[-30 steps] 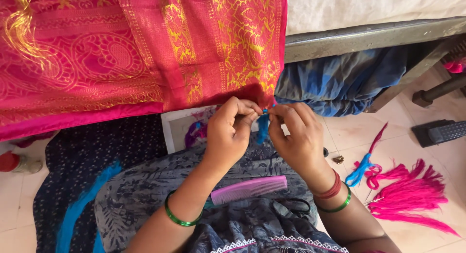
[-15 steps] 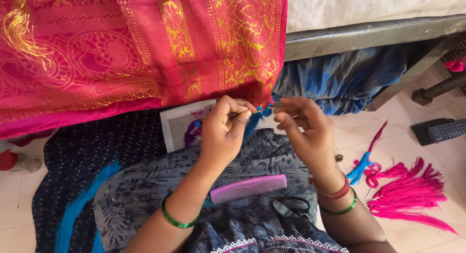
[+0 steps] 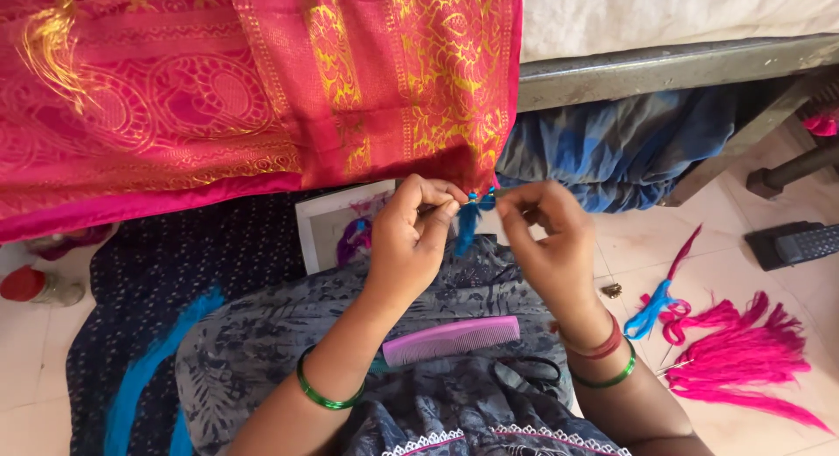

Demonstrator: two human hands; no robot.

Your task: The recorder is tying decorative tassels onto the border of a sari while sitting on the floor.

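Head view: left hand (image 3: 418, 237) and right hand (image 3: 546, 242) each have their grip pinching the blue tassel (image 3: 468, 222) at the pink saree's (image 3: 262, 89) edge, above a purple comb (image 3: 451, 340).

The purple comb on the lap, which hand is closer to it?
Left. The left hand is up at the cloth's hem, above the comb's left end; the right hand is up there too, off past the comb's right end.

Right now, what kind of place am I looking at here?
Probably a home used for handwork, with the person seated on a tiled floor. A pink and gold sari hangs off a bed frame, both hands work a blue tassel at its edge, and pink thread bundles lie nearby.
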